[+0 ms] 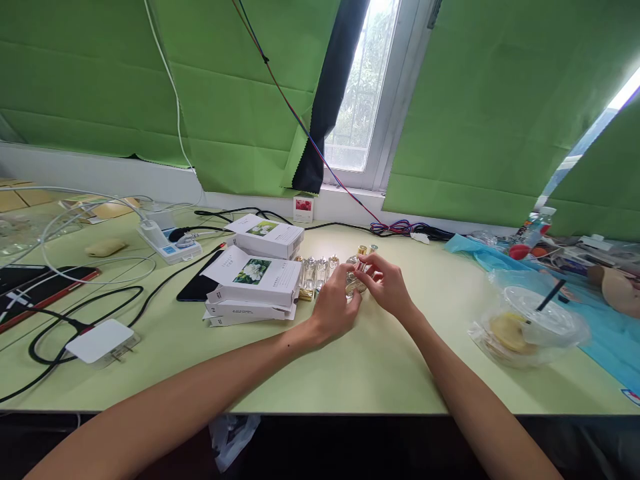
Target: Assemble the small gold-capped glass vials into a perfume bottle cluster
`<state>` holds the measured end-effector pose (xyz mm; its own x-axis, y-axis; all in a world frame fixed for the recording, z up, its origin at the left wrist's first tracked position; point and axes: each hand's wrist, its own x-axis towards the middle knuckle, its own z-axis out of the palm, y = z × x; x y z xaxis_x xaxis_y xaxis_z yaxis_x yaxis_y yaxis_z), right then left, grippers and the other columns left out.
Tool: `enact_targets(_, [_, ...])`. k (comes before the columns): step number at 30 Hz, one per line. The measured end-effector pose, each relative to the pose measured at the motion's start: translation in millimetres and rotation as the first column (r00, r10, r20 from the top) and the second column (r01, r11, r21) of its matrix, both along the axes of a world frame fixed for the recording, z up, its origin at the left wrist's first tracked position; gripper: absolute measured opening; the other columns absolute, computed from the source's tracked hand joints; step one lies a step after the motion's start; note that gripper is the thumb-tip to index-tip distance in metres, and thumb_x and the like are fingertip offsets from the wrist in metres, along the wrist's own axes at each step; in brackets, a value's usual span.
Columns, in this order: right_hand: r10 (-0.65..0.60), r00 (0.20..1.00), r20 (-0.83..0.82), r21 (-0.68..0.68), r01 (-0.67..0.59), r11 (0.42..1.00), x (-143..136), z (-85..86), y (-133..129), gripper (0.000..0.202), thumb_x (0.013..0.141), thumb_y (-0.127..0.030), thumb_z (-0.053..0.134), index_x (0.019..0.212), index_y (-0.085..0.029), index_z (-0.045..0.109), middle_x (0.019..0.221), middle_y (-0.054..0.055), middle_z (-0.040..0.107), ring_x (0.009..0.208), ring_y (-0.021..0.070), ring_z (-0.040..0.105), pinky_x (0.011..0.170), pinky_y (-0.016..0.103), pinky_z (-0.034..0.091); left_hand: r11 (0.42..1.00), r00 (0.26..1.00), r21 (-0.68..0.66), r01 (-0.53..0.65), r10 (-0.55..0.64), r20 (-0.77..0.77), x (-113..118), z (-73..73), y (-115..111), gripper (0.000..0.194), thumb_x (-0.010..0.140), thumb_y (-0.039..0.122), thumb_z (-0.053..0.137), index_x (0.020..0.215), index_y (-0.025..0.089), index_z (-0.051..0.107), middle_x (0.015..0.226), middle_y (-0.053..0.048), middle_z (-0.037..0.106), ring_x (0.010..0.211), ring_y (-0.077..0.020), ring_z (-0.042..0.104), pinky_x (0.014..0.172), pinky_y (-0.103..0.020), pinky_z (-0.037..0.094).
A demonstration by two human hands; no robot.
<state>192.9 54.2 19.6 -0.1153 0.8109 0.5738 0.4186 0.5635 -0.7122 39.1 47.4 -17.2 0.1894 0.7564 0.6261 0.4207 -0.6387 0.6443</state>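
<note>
Glass bottle (pixel 353 287) held inward of the desk's front edge (pixel 390 400): my left hand (pixel 336 305) clamps its fingers around the body, presumably for steadiness; my right hand (pixel 387 287) pinches near the top. Small bottles (pixel 321 269) line up beside white boxes (pixel 275 279), likely for easy reach.

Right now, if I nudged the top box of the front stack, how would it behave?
The top box would probably stay fairly stiff, since its card edges look straight. Its raised flap might bend if caught. It could slide on the boxes beneath, as no fastening shows. I can't tell its weight: its contents are hidden.
</note>
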Motion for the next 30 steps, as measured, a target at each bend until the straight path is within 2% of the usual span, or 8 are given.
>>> enact_targets(21, [-0.013,0.999,0.038,0.015,0.013,1.000,-0.4,1.3,-1.5,0.029,0.088,-0.047,0.065,0.102,-0.022,0.063,0.091,0.005,0.071,0.067,0.0160,0.063,0.055,0.027,0.050,1.000,1.000,-0.007,0.012,-0.012,-0.003,-1.3,0.0,-0.2,0.044,0.081,0.010,0.058,0.123,0.021,0.051,0.090,-0.002,0.064,0.068,-0.0145,0.062,0.065,-0.028,0.050])
enact_targets(30, [-0.003,1.000,0.022,0.010,0.003,1.000,0.0,0.4,-1.4,0.027,0.088,-0.044,0.066,0.103,-0.021,0.063,0.092,0.005,0.070,0.067,0.0150,0.061,0.055,0.026,0.048,1.000,1.000,-0.025,0.012,-0.012,-0.005,-1.1,2.5,-2.0,0.043,0.081,0.011,0.057,0.123,0.021,0.051,0.084,0.000,0.062,0.064,-0.0140,0.061,0.064,-0.028,0.049])
